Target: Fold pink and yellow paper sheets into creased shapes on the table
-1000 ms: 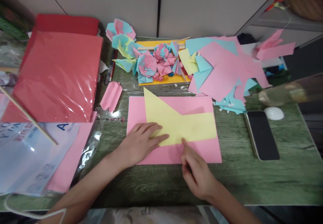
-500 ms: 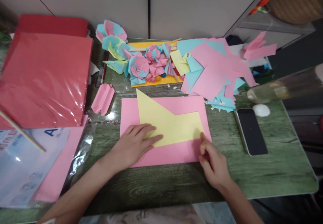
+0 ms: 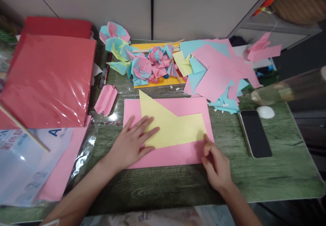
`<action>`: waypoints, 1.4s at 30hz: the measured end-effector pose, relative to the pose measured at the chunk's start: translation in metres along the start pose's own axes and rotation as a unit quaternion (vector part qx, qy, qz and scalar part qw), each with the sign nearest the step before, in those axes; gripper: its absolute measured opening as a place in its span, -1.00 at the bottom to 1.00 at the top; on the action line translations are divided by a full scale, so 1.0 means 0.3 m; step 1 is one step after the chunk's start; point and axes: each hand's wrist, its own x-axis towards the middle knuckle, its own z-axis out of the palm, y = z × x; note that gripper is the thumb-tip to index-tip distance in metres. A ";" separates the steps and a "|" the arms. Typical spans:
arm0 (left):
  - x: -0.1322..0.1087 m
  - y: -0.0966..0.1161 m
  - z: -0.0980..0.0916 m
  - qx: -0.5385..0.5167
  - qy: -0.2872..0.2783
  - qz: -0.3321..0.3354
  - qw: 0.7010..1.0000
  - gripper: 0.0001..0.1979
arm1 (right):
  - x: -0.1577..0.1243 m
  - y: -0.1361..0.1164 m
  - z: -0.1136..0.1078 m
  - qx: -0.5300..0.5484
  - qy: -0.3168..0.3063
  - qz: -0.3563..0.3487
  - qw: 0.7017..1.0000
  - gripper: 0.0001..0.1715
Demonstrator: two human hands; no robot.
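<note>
A folded sheet of yellow paper (image 3: 175,127) lies on a stack of pink paper (image 3: 168,156), one pointed flap reaching up at its left end. My left hand (image 3: 132,143) is open, its fingers spread flat over the left part of the yellow and pink sheets. At the lower right corner of the yellow paper, the index fingertip of my right hand (image 3: 216,165) touches the edge. The other fingers of that hand are curled in, and nothing shows in them. A small folded pink paper piece (image 3: 105,99) lies beyond my left hand.
Red paper packs (image 3: 53,76) and a plastic sleeve (image 3: 28,165) with a wooden stick (image 3: 25,127) fill the left. Folded paper flowers (image 3: 142,66) and loose pink and blue sheets (image 3: 214,70) lie behind. A phone (image 3: 255,134) and a white oval object (image 3: 265,112) lie right.
My left hand has slid slightly left on the paper and its fingers have spread wider. My right hand stays at the same corner. The whole view has shifted a little.
</note>
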 end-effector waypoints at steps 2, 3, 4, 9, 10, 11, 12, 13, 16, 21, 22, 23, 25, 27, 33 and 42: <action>-0.001 0.004 -0.002 -0.001 -0.004 -0.007 1.000 -0.44 | -0.003 0.002 0.007 0.004 0.006 -0.003 1.000 -0.84; -0.001 0.006 -0.003 -0.001 -0.005 -0.009 1.000 -0.44 | -0.004 0.002 0.012 0.005 0.005 -0.008 1.000 -0.83; -0.001 0.008 -0.005 -0.001 -0.006 -0.010 1.000 -0.44 | -0.004 0.001 0.018 0.009 0.004 -0.018 1.000 -0.81; 0.000 0.009 -0.009 -0.001 -0.008 -0.007 1.000 -0.44 | 0.002 -0.032 0.061 0.053 -0.032 -0.085 0.994 -0.73; 0.000 0.009 -0.009 -0.001 -0.009 -0.008 1.000 -0.44 | 0.004 -0.045 0.073 0.058 -0.047 -0.098 0.992 -0.72; 0.001 0.008 -0.009 0.000 -0.010 -0.008 1.000 -0.44 | 0.006 -0.059 0.085 0.060 -0.064 -0.110 0.990 -0.71; 0.000 0.008 -0.009 0.000 -0.009 -0.008 1.000 -0.44 | 0.009 -0.075 0.099 0.060 -0.079 -0.120 0.988 -0.69; 0.000 0.008 -0.008 0.000 -0.008 -0.008 1.000 -0.44 | 0.012 -0.093 0.114 0.059 -0.096 -0.129 0.985 -0.69; -0.001 0.008 -0.009 -0.001 -0.006 -0.007 1.000 -0.44 | 0.026 -0.147 0.164 0.066 -0.146 -0.159 0.974 -0.68; -0.003 0.010 -0.014 -0.005 -0.007 -0.008 1.000 -0.44 | 0.043 -0.204 0.222 0.074 -0.196 -0.209 0.955 -0.70; -0.003 0.009 -0.015 -0.006 -0.007 -0.008 1.000 -0.44 | 0.044 -0.207 0.226 0.077 -0.196 -0.210 0.955 -0.70; -0.003 0.008 -0.017 -0.009 -0.008 -0.007 1.000 -0.45 | 0.044 -0.206 0.227 0.082 -0.193 -0.208 0.956 -0.70; -0.001 0.003 -0.019 -0.013 -0.006 -0.008 1.000 -0.52 | 0.043 -0.199 0.226 0.094 -0.187 -0.197 0.958 -0.70; 0.001 -0.004 -0.021 -0.015 0.000 -0.009 1.000 -0.59 | 0.042 -0.191 0.224 0.096 -0.184 -0.194 0.959 -0.70; 0.005 -0.015 -0.021 -0.022 0.011 -0.012 1.000 -0.62 | 0.032 -0.216 0.244 0.081 -0.190 -0.225 0.952 -0.72; 0.006 -0.014 -0.015 -0.017 0.022 -0.006 1.000 -0.62 | 0.043 -0.291 0.340 0.102 -0.200 -0.290 0.931 -0.77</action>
